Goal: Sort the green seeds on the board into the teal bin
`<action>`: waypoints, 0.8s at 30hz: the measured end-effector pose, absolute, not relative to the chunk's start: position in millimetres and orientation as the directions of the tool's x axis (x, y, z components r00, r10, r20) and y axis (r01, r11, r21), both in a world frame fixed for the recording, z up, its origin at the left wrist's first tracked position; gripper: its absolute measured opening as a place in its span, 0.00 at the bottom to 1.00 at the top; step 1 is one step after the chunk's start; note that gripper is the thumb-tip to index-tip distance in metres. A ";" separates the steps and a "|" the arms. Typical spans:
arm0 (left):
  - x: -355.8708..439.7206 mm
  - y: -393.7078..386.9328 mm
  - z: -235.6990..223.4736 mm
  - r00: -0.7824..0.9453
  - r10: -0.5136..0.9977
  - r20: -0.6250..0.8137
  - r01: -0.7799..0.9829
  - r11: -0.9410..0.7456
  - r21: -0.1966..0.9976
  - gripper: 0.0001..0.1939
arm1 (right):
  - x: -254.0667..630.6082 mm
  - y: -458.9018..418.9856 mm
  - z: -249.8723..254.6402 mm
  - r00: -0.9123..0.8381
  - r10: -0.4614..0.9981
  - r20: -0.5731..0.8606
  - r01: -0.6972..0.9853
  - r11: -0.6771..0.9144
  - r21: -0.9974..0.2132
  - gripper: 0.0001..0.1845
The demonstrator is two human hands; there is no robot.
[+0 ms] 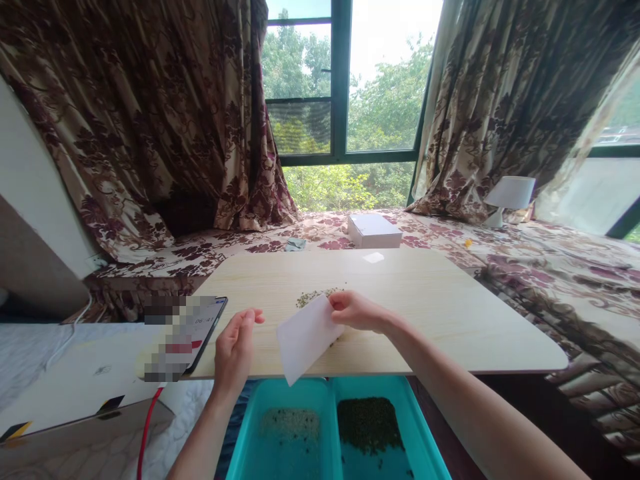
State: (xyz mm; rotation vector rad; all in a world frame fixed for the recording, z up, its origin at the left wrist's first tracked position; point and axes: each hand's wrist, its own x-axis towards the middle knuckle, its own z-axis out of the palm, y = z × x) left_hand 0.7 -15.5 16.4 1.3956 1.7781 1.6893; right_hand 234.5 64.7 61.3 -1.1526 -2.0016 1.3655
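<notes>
My right hand [356, 312] pinches a sheet of white paper [306, 339] by its upper right corner. The sheet tilts above the front part of the pale wooden table [450, 320]. Behind it, partly hidden, lies a scattered pile of small greenish-brown grains [311, 297]. My left hand [236, 343] hovers left of the paper, apart from it, with loosely bent fingers and nothing visible in them. Below the table edge sits a turquoise two-compartment bin [327, 440]. Its left compartment holds pale grains [290, 425] mixed with dark ones; dark green grains [371, 423] fill part of the right one.
A phone [207, 333] leans at the table's left edge beside a white box [75, 393], with a red cable [145, 433] below. A small white paper piece [373, 257] lies at the table's far side. Behind stand another box [375, 230] and a lamp [510, 193].
</notes>
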 end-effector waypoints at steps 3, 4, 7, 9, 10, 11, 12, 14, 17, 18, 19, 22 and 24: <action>1.0 -16.4 16.7 -0.464 0.791 0.399 0.443 -0.183 0.878 0.19 | 247.3 55.6 63.9 -0.557 0.822 -0.116 0.404 0.147 -0.903 0.05; 0.8 -16.3 16.5 -0.458 0.790 0.407 0.453 -0.186 0.872 0.19 | 252.1 51.5 65.0 -0.561 0.819 -0.122 0.405 0.143 -0.903 0.05; 0.2 -14.8 14.6 -0.426 0.791 0.440 0.499 -0.200 0.843 0.19 | 265.3 36.3 67.7 -0.566 0.814 -0.130 0.397 0.131 -0.908 0.05; 1.1 -12.5 12.4 -0.386 0.791 0.475 0.546 -0.219 0.809 0.18 | 271.8 24.1 69.4 -0.562 0.816 -0.134 0.386 0.115 -0.915 0.06; 2.2 -11.1 11.1 -0.355 0.791 0.498 0.574 -0.236 0.784 0.16 | 274.4 17.6 70.5 -0.562 0.816 -0.135 0.373 0.104 -0.922 0.07; 3.5 -9.5 9.7 -0.316 0.791 0.523 0.606 -0.256 0.753 0.15 | 277.0 11.1 71.7 -0.563 0.815 -0.136 0.358 0.092 -0.929 0.07; 4.9 -7.9 8.2 -0.272 0.791 0.548 0.637 -0.279 0.719 0.13 | 280.0 4.9 73.2 -0.569 0.810 -0.141 0.342 0.077 -0.936 0.07; 7.7 -4.9 5.7 -0.185 0.790 0.584 0.694 -0.316 0.647 0.08 | 288.8 -5.0 75.9 -0.558 0.817 -0.143 0.311 0.046 -0.949 0.06; 9.3 -1.9 2.9 -0.109 0.789 0.604 0.755 -0.330 0.567 0.06 | 311.7 -8.5 75.9 -0.422 0.906 -0.029 0.241 0.081 -0.967 0.04; 9.2 -1.4 2.3 -0.096 0.789 0.606 0.770 -0.327 0.547 0.06 | 321.2 -6.3 74.1 -0.338 0.941 0.021 0.225 0.102 -0.969 0.09; 8.9 -1.1 1.8 -0.083 0.790 0.607 0.784 -0.324 0.530 0.06 | 330.6 -3.0 71.3 -0.232 0.970 0.066 0.204 0.115 -0.972 0.13; 8.2 -0.8 0.9 -0.054 0.796 0.602 0.813 -0.315 0.490 0.06 | 352.8 9.6 59.8 0.069 0.989 0.129 0.166 0.116 -0.979 0.21; 8.4 -1.0 0.9 -0.043 0.799 0.599 0.825 -0.310 0.472 0.06 | 358.9 16.4 52.1 0.167 0.975 0.148 0.166 0.120 -0.979 0.25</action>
